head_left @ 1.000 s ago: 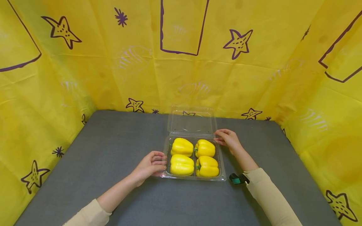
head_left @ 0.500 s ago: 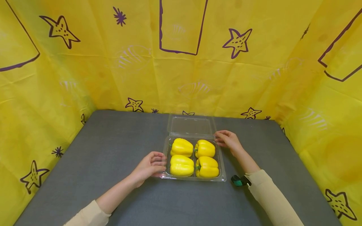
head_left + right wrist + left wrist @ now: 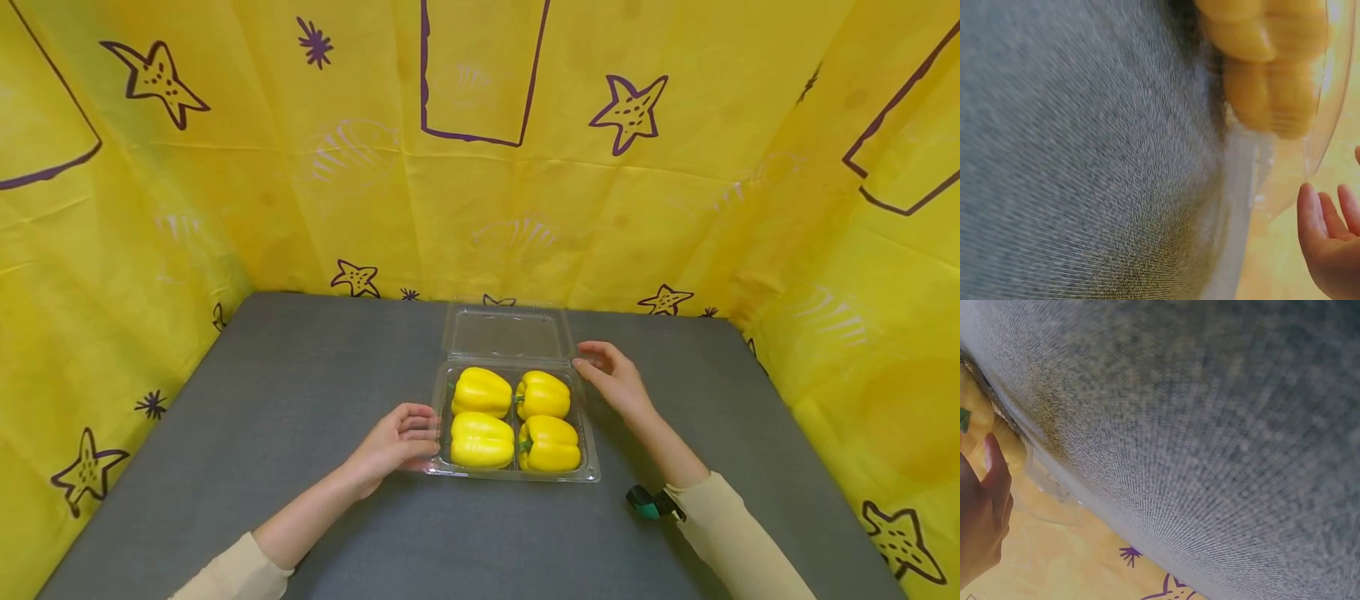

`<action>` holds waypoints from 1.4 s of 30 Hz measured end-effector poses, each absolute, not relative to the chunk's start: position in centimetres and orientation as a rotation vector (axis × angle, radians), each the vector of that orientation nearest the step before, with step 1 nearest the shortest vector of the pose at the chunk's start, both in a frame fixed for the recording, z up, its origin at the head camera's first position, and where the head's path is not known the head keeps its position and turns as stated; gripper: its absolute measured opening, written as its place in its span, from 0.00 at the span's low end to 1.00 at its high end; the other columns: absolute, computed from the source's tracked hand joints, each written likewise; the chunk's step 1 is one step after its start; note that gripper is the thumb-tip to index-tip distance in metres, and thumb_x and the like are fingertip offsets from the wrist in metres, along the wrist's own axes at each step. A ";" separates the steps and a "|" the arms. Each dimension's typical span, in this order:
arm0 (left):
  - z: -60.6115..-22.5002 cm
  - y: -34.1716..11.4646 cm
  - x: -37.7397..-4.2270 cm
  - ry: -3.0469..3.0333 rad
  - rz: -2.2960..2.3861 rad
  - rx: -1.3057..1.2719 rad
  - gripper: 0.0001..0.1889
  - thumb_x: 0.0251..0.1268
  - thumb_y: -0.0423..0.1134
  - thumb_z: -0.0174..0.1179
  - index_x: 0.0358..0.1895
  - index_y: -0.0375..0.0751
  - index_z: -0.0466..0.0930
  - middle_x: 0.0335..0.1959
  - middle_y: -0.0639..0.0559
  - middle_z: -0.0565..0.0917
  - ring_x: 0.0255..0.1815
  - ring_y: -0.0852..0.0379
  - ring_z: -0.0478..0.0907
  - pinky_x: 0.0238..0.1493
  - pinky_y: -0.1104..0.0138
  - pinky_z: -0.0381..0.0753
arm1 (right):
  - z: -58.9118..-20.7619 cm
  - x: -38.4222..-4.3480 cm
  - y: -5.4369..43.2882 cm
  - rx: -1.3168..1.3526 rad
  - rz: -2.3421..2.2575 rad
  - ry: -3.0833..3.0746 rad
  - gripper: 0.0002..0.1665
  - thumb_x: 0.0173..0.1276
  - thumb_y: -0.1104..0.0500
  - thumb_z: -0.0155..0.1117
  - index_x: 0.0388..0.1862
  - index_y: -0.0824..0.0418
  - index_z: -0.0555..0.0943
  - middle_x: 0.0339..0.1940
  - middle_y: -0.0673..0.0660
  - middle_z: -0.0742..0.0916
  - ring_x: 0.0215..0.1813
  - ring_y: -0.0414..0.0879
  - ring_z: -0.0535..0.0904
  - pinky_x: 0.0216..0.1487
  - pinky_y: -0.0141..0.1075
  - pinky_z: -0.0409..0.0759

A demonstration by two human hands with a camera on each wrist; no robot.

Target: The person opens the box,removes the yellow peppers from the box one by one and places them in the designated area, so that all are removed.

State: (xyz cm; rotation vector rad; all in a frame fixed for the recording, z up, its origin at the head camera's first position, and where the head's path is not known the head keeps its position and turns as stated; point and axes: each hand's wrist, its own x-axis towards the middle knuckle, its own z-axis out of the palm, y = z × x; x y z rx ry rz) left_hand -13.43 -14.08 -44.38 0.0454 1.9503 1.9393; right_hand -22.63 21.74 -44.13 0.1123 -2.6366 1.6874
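Peppers (image 3: 482, 440), four of them, sit in a clear box (image 3: 517, 476) between both grips. Left grip (image 3: 393, 446) is at the box's left edge; I can't tell if it holds on. Right grip (image 3: 617, 382) has loose fingers by the far right corner, holding nothing. The see-through lid (image 3: 510, 333) is hard to see.

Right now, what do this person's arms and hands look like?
The left sleeve and right sleeve are plain cream and stop short of the wrists. The left hand and right hand are bare, without gloves. A small black-and-green object juts out by the right sleeve's edge; I can't tell what it is.
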 end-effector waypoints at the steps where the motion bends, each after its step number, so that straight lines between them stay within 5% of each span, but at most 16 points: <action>1: -44.4 -14.1 -13.5 1.951 1.937 0.042 0.30 0.60 0.27 0.64 0.63 0.27 0.61 0.61 0.31 0.72 0.56 0.42 0.76 0.41 0.56 0.84 | -44.0 -22.3 21.6 0.136 1.651 -2.654 0.27 0.70 0.52 0.65 0.61 0.64 0.74 0.58 0.63 0.81 0.57 0.55 0.77 0.52 0.33 0.76; 9: -44.5 -14.0 -13.7 1.970 1.933 0.019 0.26 0.64 0.29 0.61 0.62 0.26 0.63 0.59 0.31 0.72 0.49 0.50 0.79 0.40 0.57 0.84 | -43.6 -20.4 20.7 0.356 1.485 -2.691 0.25 0.65 0.54 0.70 0.58 0.62 0.77 0.57 0.61 0.82 0.59 0.56 0.76 0.60 0.51 0.74; 30: -44.3 -14.0 -13.8 1.949 1.913 0.042 0.29 0.63 0.29 0.63 0.65 0.27 0.62 0.61 0.31 0.72 0.55 0.44 0.77 0.42 0.56 0.83 | -43.8 -19.7 20.1 0.680 1.094 -2.824 0.31 0.60 0.48 0.73 0.60 0.58 0.78 0.57 0.55 0.83 0.62 0.55 0.75 0.62 0.53 0.69; 42: -44.7 -14.3 -13.8 1.998 1.860 0.202 0.48 0.55 0.31 0.70 0.76 0.38 0.49 0.67 0.33 0.66 0.64 0.37 0.69 0.46 0.57 0.83 | -43.5 -20.4 19.7 0.743 1.034 -2.879 0.36 0.57 0.46 0.75 0.62 0.59 0.77 0.54 0.55 0.83 0.54 0.53 0.77 0.56 0.52 0.73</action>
